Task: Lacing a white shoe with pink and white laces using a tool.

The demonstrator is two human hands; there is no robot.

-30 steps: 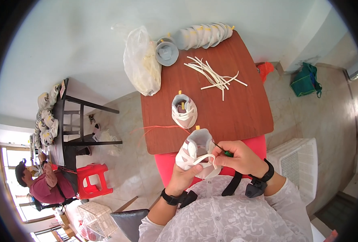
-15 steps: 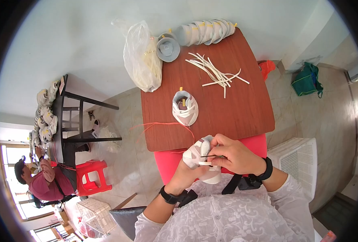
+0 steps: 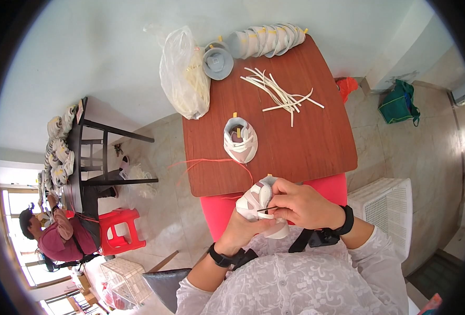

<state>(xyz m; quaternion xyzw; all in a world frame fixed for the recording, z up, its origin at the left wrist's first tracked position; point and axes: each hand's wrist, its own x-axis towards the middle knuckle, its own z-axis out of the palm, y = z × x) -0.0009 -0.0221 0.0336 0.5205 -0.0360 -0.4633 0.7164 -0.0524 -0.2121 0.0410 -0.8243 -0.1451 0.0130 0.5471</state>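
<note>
A pale pink and white shoe upper is tilted in front of my body, just off the table's near edge. My left hand is closed round its lower side. The bent fingers of my right hand pinch a thin dark rod, whose tip lies against the lacing area of the upper. Whether the rod's end is hooked is too small to tell. Beyond my hands, a second shoe upper stands on the brown table, with white lace across its front and a yellow tab.
Several loose white laces lie on the table. Nested uppers and a clear plastic bag stand along its far side. An orange-red cord crosses the left edge. A white basket is at right; a person sits far left.
My right hand has shifted slightly left and down across the shoe upper, and the rod's tip with it. The white lace loop seen beside the rod earlier is now mostly hidden by my fingers.
</note>
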